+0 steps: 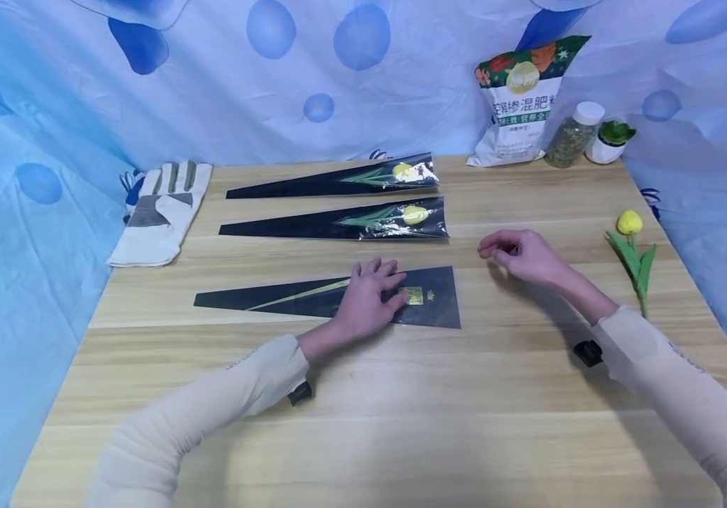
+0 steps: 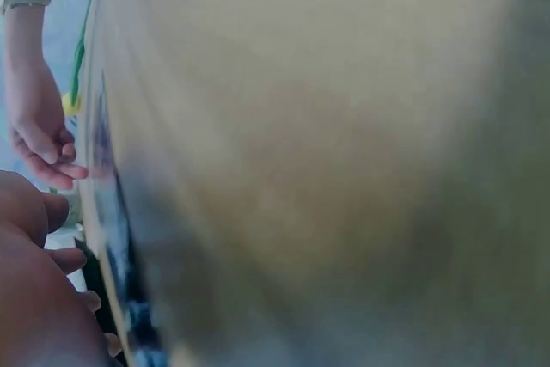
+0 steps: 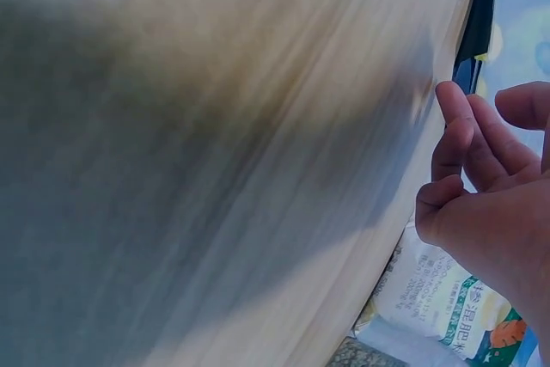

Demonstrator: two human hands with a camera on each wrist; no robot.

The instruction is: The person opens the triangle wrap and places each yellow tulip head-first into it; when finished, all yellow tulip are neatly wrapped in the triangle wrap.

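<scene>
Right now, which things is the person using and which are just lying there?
In use: empty sleeve under left hand; right hand empty; loose tulip; two filled sleeves.

Lying about: glove, fertiliser bag, jar, small pot.

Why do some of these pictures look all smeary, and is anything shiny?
Head view: sharp and evenly lit; the plastic of the two filled flower sleeves glints, and the right hand casts a soft shadow on the table. Left wrist view: the tabletop is a blurry tan smear beside the left hand. Right wrist view: equally smeared wood, though the fertilizer bag print stays readable.
</scene>
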